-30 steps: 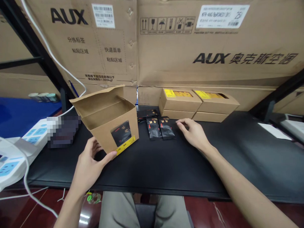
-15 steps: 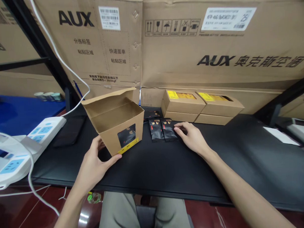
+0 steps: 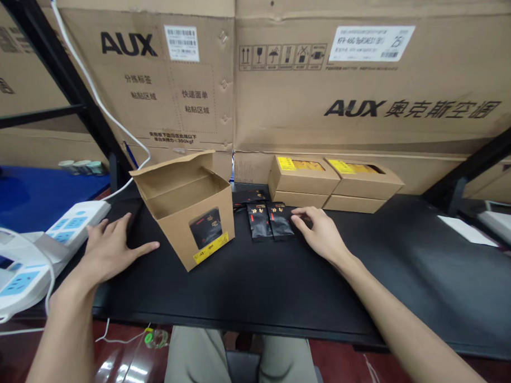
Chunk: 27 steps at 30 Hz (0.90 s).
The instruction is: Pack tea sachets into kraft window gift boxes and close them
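An upright brown cardboard box (image 3: 171,231) stands on the black table with its top flap raised. Black printed packets (image 3: 207,228) show through its front window, above a yellow label. To its left, my left hand (image 3: 110,247) is open, fingers spread, apart from the box, over a dark flat object (image 3: 130,210) beside the power strip. Two black sachets (image 3: 260,222) with gold and red print lie side by side, right of the box. My right hand (image 3: 317,228) rests at the right sachet's edge, fingers loosely curved, thumb and index tips close to it.
More black sachets (image 3: 249,197) lie behind the front pair. Stacked brown window boxes (image 3: 359,182) stand at the back, before large cartons (image 3: 278,112). A white power strip (image 3: 62,232) with cables is at left; a white paper (image 3: 466,230) lies at right.
My left hand has let go of the cardboard box and moved left, its fingers spreading. The box stays standing. My right hand remains beside the sachets, and the view has shifted slightly.
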Available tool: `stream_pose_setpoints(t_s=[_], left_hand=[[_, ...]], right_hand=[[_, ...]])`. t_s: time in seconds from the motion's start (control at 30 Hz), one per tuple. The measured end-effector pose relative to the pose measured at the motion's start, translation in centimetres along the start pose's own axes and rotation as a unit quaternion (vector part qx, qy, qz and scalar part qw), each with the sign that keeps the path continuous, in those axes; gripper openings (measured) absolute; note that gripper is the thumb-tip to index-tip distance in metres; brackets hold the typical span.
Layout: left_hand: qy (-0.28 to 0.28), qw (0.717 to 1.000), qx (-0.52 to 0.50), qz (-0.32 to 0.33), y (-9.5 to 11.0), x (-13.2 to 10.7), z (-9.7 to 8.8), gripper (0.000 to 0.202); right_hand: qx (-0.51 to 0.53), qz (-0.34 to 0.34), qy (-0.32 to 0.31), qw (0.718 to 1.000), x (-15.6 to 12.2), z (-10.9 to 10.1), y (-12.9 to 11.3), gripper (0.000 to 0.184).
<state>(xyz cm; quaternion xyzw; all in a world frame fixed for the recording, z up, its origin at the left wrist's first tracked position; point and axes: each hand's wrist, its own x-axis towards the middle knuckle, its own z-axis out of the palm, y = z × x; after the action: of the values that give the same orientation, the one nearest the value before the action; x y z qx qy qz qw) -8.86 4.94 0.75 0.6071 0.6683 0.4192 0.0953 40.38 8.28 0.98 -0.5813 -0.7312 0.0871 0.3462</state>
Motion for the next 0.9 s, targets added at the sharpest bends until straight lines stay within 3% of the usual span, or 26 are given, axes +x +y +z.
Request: stream_pose_setpoints(t_s=[0.07,0.13,0.2,0.3,0.37,0.43,0.47,0.53,0.63,0.73,0.9], left_hand=[[-0.019,0.994,0.107,-0.002,0.9,1.0,-0.2,0.062],[0.0,0.992,0.127,-0.003,2.2,1.1,-0.7,0.056],[0.036,0.996,0.087,0.002,3.6,0.4,-1.0,0.049],[0.028,0.999,0.016,0.014,5.0,-1.7,-0.2,0.047],[0.012,0.998,-0.055,0.029,5.5,-3.3,1.2,0.06],[-0.011,0.979,-0.199,0.041,5.9,-4.9,2.9,0.074],[-0.034,0.978,-0.206,0.03,6.2,-5.6,3.7,0.082],[-0.057,0.985,-0.16,-0.007,7.1,-6.6,4.8,0.092],[-0.099,0.992,-0.047,-0.057,8.4,-7.2,5.3,0.078],[-0.115,0.991,-0.022,-0.06,9.1,-7.2,5.0,0.067],[-0.109,0.993,-0.011,-0.05,8.8,-7.3,4.7,0.064]], right_hand=[[0.001,0.001,-0.002,1.0,0.0,-0.1,-0.1,0.03],[0.001,0.002,-0.003,1.0,0.0,-0.1,-0.1,0.03],[-0.002,0.004,-0.005,1.0,0.0,-0.1,-0.2,0.031],[-0.012,0.025,-0.029,0.999,-0.2,-0.1,-0.4,0.035],[-0.031,0.047,-0.054,0.997,-0.3,-0.1,-0.8,0.042],[-0.065,0.055,-0.078,0.993,-0.6,-0.1,-1.4,0.054],[-0.086,0.053,-0.087,0.991,-0.7,-0.1,-1.7,0.061],[-0.124,0.044,-0.102,0.986,-0.9,-0.1,-2.5,0.075],[-0.155,0.035,-0.112,0.981,-1.1,-0.1,-3.2,0.085],[-0.157,0.031,-0.122,0.98,-1.1,-0.1,-3.4,0.078],[-0.14,0.025,-0.14,0.98,-1.2,-0.4,-3.0,0.065]])
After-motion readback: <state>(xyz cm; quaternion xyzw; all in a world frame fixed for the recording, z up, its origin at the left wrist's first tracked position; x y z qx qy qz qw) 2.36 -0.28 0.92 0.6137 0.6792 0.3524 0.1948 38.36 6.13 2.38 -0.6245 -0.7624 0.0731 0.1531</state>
